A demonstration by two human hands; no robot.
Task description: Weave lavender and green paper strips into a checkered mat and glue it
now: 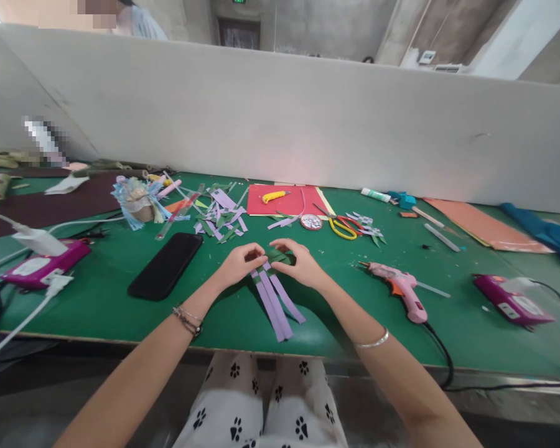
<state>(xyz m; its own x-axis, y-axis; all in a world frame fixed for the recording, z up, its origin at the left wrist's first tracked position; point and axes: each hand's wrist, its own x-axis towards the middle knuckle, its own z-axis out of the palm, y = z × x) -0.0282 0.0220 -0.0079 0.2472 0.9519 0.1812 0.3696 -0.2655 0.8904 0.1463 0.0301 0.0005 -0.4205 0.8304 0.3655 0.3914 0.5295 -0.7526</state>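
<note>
Both hands meet at the middle of the green table (98, 305) over a small woven piece of purple and green paper strips (276, 292). My left hand (240, 264) pinches the left side of the weave, fingers curled. My right hand (298, 262) pinches its right side near the green strips (280, 255). Three long purple strip ends hang toward me from between the hands.
A black phone (165, 266) lies left of the hands. A pink glue gun (399, 287) lies to the right, its cord running off the front edge. Farther back lie a pile of cut strips (221, 214), red paper (287, 200) with a yellow cutter (274, 196), and scissors (341, 225). Magenta devices (44, 266) (511, 300) sit at both sides.
</note>
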